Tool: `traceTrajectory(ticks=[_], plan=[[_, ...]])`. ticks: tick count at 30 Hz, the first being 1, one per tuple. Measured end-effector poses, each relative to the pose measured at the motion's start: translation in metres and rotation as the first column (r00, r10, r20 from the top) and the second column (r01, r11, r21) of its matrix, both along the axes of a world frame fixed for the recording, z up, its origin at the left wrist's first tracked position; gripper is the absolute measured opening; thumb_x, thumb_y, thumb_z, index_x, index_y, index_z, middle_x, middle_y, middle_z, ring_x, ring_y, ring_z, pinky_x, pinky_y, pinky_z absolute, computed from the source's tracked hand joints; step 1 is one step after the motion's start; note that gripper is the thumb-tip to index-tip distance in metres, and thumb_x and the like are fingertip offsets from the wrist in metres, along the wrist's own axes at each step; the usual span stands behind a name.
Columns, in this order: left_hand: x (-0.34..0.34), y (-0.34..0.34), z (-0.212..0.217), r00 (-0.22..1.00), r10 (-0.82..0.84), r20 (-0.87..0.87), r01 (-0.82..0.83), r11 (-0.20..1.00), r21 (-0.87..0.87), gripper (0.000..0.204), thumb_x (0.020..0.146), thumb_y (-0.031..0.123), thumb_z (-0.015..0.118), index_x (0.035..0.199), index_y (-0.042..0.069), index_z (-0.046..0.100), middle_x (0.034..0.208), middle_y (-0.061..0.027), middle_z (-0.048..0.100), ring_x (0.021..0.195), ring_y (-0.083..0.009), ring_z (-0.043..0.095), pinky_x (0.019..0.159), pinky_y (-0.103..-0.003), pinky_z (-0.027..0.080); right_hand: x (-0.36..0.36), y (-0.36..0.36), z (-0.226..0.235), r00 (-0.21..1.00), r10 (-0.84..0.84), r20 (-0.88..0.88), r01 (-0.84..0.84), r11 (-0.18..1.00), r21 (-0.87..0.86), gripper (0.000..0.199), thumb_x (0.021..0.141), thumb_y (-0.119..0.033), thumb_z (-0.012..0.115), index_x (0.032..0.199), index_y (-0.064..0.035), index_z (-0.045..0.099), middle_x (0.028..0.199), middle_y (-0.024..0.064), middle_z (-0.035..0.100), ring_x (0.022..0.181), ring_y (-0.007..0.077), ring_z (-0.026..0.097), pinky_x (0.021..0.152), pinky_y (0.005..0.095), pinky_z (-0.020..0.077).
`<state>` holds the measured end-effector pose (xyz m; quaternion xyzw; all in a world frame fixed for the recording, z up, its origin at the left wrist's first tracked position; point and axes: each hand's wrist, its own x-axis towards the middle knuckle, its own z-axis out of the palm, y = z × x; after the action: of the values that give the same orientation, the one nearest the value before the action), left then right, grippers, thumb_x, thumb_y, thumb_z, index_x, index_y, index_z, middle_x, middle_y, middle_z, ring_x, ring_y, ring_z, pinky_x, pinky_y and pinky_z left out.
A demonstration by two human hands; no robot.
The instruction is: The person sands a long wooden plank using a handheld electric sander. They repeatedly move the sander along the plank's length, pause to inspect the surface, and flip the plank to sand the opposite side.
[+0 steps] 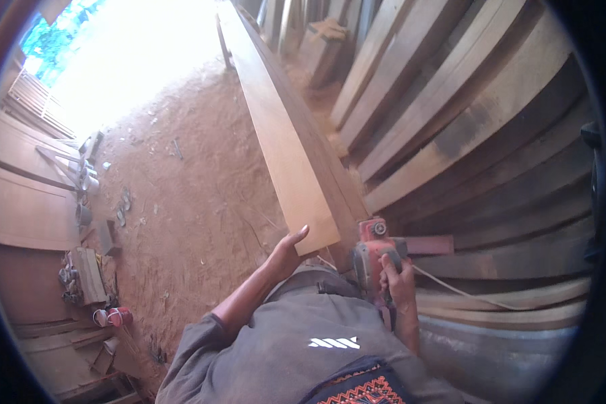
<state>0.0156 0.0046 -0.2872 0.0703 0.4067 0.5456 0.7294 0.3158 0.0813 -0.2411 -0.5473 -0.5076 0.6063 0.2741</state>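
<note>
A long, pale wooden plank (286,161) runs away from me toward the bright opening, its near end close to my waist. My left hand (293,248) grips the left corner of that near end, thumb on the top face and fingers hidden below. To the right of the plank, my right hand (398,279) is closed around the handle of a red and dark electric hand planer (370,252). The planer is beside the plank's near end and apart from it. What lies under the planer is hard to make out.
A darker timber beam (316,151) lies along the plank's right side. Many thick boards (464,114) lean at the right. A pale cord (464,293) trails near the planer. Sandals (123,207), wood offcuts (91,276) and red-and-white tins (119,316) sit on the dirt floor at left.
</note>
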Motion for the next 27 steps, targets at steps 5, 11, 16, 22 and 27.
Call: traceTrajectory(ticks=[5, 11, 16, 22, 27], plan=[[-0.033, 0.013, -0.027, 0.709, -0.476, -0.521, 0.454, 0.873, -0.179, 0.098, 0.099, 0.065, 0.069, 0.165, 0.002, 0.034, 0.160, -0.0183, 0.052, 0.148, -0.0285, 0.049, 0.113, -0.048, 0.046, 0.019, -0.019, 0.028, 0.984, -0.177, 0.031, 0.177, 0.984, -0.023, 0.033, 0.106, -0.038, 0.070, 0.107, -0.0060, 0.063, 0.064, -0.0058, 0.052, 0.053, 0.0051, 0.051, 0.043, 0.0246, 0.0399], [-0.074, -0.008, -0.050, 0.518, -0.570, -0.638, 0.466, 0.813, -0.349, 0.077, 0.102, 0.053, 0.071, 0.147, -0.007, 0.057, 0.143, -0.0261, 0.065, 0.135, -0.0316, 0.063, 0.113, -0.041, 0.050, 0.006, -0.016, 0.041, 0.988, 0.000, 0.155, 0.008, 0.999, -0.051, 0.043, 0.107, -0.044, 0.064, 0.102, -0.0016, 0.069, 0.069, -0.0028, 0.058, 0.057, 0.0085, 0.053, 0.053, 0.0283, 0.0435], [-0.034, -0.010, -0.042, 0.499, -0.612, -0.613, 0.734, 0.675, -0.076, 0.063, 0.105, 0.050, 0.067, 0.141, -0.002, 0.064, 0.138, -0.0225, 0.069, 0.129, -0.0323, 0.066, 0.112, -0.042, 0.051, -0.042, 0.013, 0.040, 0.931, 0.226, 0.286, -0.205, 0.973, -0.102, 0.043, 0.105, -0.039, 0.063, 0.094, 0.0008, 0.075, 0.068, 0.0033, 0.065, 0.062, 0.0125, 0.059, 0.060, 0.0352, 0.0489], [0.014, 0.008, -0.019, 0.516, -0.499, -0.696, 0.817, 0.532, 0.223, 0.072, 0.105, 0.053, 0.064, 0.150, -0.003, 0.055, 0.143, -0.0272, 0.065, 0.137, -0.0397, 0.061, 0.117, -0.041, 0.046, -0.160, 0.086, 0.018, 0.946, 0.304, 0.115, -0.305, 0.952, -0.015, 0.043, 0.108, -0.043, 0.059, 0.083, -0.0087, 0.063, 0.062, -0.0058, 0.054, 0.048, 0.0047, 0.051, 0.041, 0.0247, 0.0383], [0.049, 0.037, -0.005, 0.848, -0.220, -0.482, 0.412, 0.846, 0.338, 0.068, 0.100, 0.041, 0.078, 0.150, 0.001, 0.055, 0.133, -0.0247, 0.069, 0.132, -0.0305, 0.064, 0.111, -0.041, 0.050, -0.315, 0.211, 0.003, 0.929, 0.366, 0.062, -0.369, 0.928, 0.055, 0.051, 0.106, -0.055, 0.057, 0.083, -0.0095, 0.064, 0.062, -0.0055, 0.049, 0.045, 0.0055, 0.046, 0.041, 0.0255, 0.0377]])
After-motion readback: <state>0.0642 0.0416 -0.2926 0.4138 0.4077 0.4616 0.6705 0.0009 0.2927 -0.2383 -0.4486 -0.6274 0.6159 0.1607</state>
